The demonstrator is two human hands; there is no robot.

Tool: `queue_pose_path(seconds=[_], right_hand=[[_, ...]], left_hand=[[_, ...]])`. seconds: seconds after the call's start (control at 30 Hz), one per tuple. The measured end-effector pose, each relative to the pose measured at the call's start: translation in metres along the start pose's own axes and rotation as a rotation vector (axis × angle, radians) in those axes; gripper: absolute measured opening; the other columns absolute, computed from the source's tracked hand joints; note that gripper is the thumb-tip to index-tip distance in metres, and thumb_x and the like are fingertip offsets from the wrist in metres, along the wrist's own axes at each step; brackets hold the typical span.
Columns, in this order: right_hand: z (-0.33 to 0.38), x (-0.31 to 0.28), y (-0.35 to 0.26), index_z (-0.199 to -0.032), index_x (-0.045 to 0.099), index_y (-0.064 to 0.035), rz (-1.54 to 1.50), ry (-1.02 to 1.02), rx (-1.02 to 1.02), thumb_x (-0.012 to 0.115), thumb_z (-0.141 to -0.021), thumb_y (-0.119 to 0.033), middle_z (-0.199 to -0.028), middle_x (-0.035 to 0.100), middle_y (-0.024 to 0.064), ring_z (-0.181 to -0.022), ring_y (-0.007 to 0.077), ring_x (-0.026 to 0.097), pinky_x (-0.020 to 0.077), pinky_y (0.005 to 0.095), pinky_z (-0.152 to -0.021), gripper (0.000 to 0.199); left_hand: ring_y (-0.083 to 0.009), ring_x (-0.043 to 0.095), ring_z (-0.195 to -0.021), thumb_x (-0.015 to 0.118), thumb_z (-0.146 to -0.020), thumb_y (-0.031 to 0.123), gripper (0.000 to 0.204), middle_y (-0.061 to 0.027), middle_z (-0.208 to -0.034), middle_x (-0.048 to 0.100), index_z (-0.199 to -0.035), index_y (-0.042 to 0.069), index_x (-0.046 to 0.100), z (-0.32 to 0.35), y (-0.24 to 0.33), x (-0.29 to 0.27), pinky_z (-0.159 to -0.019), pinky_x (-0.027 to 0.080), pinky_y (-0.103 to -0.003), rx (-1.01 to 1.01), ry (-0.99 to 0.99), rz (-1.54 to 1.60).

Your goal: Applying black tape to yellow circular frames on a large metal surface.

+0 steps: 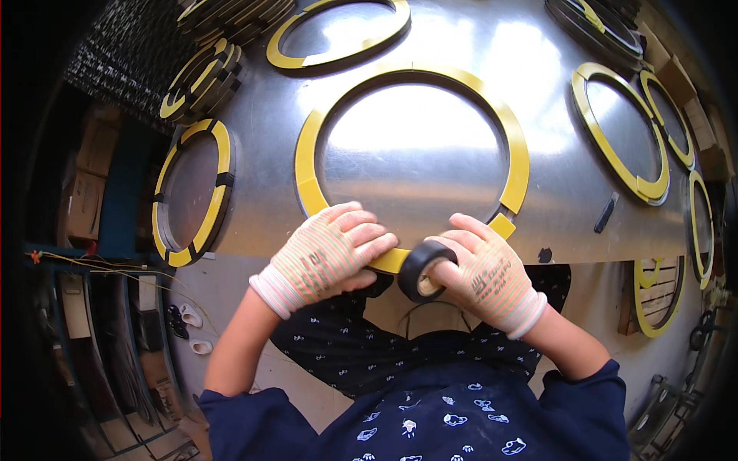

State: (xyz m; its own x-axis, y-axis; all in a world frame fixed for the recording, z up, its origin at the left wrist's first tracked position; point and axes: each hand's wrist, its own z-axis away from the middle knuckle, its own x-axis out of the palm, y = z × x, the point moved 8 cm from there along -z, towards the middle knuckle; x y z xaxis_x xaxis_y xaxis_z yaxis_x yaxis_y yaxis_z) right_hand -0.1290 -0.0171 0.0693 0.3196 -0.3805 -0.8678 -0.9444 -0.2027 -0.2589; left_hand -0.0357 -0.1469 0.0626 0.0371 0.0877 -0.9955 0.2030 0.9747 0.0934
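A large yellow-faced ring [516, 154] with a dark edge lies on the metal table in front of me, its near side by the table's front edge. My left hand [327, 253], in a striped knit glove, grips the ring's near left part with fingers curled over it. In my gloved right hand [488, 280] is a roll of black tape [417, 270], held against the ring's near side. To the right of that hand, a dark gap shows in the yellow facing beside a short yellow piece [502, 226]. My fingers hide part of the near rim.
Another yellow ring with black bands [221, 146] lies at the left of the metal table [261, 169], near stacked rings [201, 81]. More rings lie at the back [288, 54] and right [607, 146]. A small dark tool [606, 213] rests at right.
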Motion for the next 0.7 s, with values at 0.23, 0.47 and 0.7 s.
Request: queue_pose_path(seconds=[0.23, 0.47, 0.7], right_hand=[[0.050, -0.007, 0.043, -0.108, 0.064, -0.0070, -0.160, -0.077, 0.143, 0.082, -0.070, -0.005, -0.109, 0.068, 0.0150, -0.114, 0.0409, 0.066, 0.0551, 0.0477, -0.099, 0.042], [0.079, -0.048, 0.066, -0.122, 0.067, -0.0096, -0.185, -0.222, 0.201, 0.084, -0.068, 0.000, -0.117, 0.069, 0.0145, -0.117, 0.0395, 0.066, 0.0555, 0.0462, -0.098, 0.057], [0.086, -0.081, 0.033, -0.111, 0.064, -0.0060, -0.417, -0.051, 0.161, 0.086, -0.078, -0.027, -0.124, 0.073, 0.0176, -0.117, 0.0419, 0.069, 0.0516, 0.0532, -0.105, 0.045]], left_hand=[[-0.0287, 0.067, -0.097, 0.085, -0.076, 0.028, 0.061, -0.0077, -0.108, 0.066, -0.129, 0.011, 0.060, -0.018, 0.038, 0.015, -0.088, 0.054, -0.043, -0.015, 0.161, 0.081], [-0.0264, 0.065, -0.100, 0.084, -0.075, 0.029, 0.058, -0.0066, -0.103, 0.064, -0.124, 0.006, 0.063, -0.050, 0.092, 0.021, -0.096, 0.053, -0.042, -0.145, 0.328, 0.145], [-0.0302, 0.065, -0.104, 0.092, -0.060, 0.018, 0.068, -0.0053, -0.110, 0.065, -0.123, 0.011, 0.067, -0.049, 0.094, 0.023, -0.095, 0.053, -0.044, -0.208, 0.330, 0.145]])
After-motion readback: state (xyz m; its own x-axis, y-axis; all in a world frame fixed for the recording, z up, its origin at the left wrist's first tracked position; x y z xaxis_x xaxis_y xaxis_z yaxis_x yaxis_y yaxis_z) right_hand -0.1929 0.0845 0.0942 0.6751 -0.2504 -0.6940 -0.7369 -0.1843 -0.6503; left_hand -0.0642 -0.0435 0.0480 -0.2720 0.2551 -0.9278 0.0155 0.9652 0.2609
